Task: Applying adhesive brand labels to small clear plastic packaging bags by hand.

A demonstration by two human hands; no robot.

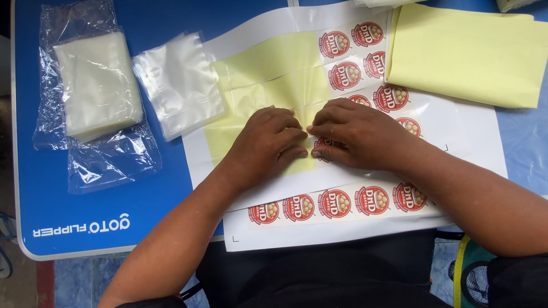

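Note:
My left hand [267, 142] and my right hand [354, 134] rest side by side on a sticker sheet [274, 80] whose yellow backing is bare on the left. Their fingertips meet at a round red sticker [321, 144], mostly hidden under my right fingers. Whether either hand pinches it I cannot tell. More round red stickers [346, 74] remain on the sheet beyond my hands. A second white sheet [342, 228] lies nearer me with a row of red stickers [334, 203].
A blue table [85, 217] holds everything. Two stacks of clear plastic bags [97, 85] [180, 82] lie at the left. A pile of yellow backing sheets [468, 51] sits at the far right. The table's near edge runs just below the sheets.

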